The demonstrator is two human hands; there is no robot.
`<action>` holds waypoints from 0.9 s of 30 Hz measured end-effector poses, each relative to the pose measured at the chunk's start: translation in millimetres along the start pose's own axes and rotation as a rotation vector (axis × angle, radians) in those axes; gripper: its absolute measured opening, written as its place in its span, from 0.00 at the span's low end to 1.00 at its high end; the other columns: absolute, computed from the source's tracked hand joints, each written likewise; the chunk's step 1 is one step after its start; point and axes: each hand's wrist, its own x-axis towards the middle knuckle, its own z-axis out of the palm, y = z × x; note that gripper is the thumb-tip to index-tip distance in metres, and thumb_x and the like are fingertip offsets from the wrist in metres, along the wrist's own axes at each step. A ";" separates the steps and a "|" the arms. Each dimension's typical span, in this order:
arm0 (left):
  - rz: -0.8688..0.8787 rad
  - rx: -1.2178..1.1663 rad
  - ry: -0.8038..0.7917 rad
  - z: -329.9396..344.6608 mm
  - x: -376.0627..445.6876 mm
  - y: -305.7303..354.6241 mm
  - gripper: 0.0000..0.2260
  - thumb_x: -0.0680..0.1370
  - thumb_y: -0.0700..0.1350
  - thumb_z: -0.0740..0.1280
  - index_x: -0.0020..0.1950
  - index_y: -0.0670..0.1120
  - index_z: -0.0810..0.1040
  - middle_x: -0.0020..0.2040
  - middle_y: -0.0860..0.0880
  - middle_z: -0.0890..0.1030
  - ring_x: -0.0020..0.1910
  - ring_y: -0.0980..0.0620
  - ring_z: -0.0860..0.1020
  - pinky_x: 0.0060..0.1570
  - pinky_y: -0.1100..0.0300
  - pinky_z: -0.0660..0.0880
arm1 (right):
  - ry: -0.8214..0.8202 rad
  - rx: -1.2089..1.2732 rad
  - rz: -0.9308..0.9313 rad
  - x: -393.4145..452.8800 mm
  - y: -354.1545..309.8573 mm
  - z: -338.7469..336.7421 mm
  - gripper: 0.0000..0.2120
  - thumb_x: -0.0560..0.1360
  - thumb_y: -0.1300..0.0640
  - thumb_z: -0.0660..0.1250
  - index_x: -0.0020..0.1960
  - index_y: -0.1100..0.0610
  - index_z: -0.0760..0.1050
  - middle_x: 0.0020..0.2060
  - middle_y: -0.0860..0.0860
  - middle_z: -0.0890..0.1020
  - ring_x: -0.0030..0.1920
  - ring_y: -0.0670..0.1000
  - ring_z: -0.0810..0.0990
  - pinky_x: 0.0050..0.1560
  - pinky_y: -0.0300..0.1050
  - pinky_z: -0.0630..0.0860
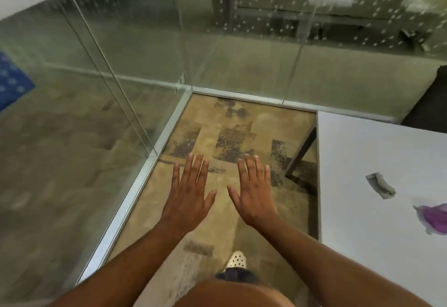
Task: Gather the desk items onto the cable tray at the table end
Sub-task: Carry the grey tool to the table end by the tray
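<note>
My left hand [189, 193] and my right hand [254, 191] are stretched out flat over the carpet, palms down, fingers spread, holding nothing. To their right stands a white table [362, 161]. On it lie a small grey oblong item [381, 185] and a purple crumpled item [433, 218] at the frame's right edge. Both hands are left of the table and apart from these items. No cable tray shows in this view.
Glass walls with metal floor rails [169, 127] close off the carpeted corner ahead and to the left. A dark table leg [302, 151] slants under the table's near corner. A dark chair [433, 103] stands behind the table. My white shoe [236, 259] is below.
</note>
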 end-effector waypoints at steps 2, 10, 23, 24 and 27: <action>0.065 0.004 0.004 6.7 40.7 5.8 0.36 0.84 0.61 0.55 0.86 0.42 0.54 0.87 0.41 0.52 0.87 0.41 0.47 0.82 0.34 0.51 | 0.023 -0.012 0.032 25.3 23.3 -3.4 0.37 0.83 0.35 0.44 0.86 0.56 0.48 0.86 0.57 0.47 0.85 0.60 0.42 0.83 0.63 0.40; 0.356 -0.081 -0.075 35.3 172.8 66.3 0.37 0.84 0.60 0.55 0.87 0.42 0.50 0.88 0.43 0.48 0.87 0.42 0.45 0.83 0.36 0.49 | 0.053 0.029 0.335 65.3 116.4 -21.0 0.37 0.84 0.36 0.46 0.86 0.54 0.45 0.86 0.56 0.44 0.85 0.58 0.37 0.83 0.63 0.39; 0.832 -0.215 -0.200 83.4 376.0 165.8 0.36 0.86 0.62 0.52 0.87 0.45 0.47 0.87 0.44 0.44 0.86 0.45 0.40 0.83 0.37 0.45 | 0.056 -0.018 0.887 117.2 233.4 -23.8 0.38 0.83 0.32 0.42 0.86 0.51 0.46 0.86 0.53 0.42 0.84 0.57 0.36 0.83 0.65 0.44; 0.862 -0.218 -0.220 83.5 389.6 172.1 0.36 0.86 0.63 0.51 0.87 0.45 0.45 0.87 0.44 0.44 0.86 0.44 0.39 0.83 0.37 0.45 | 0.063 -0.019 0.928 120.7 238.2 -25.3 0.37 0.84 0.32 0.44 0.86 0.52 0.48 0.86 0.54 0.44 0.84 0.57 0.38 0.83 0.65 0.46; 0.972 -0.193 -0.278 84.6 426.1 197.6 0.35 0.85 0.64 0.44 0.85 0.48 0.35 0.86 0.45 0.36 0.84 0.44 0.33 0.83 0.37 0.39 | 0.085 -0.037 1.065 128.6 252.8 -27.2 0.37 0.84 0.32 0.45 0.86 0.51 0.47 0.86 0.53 0.43 0.84 0.57 0.39 0.83 0.64 0.46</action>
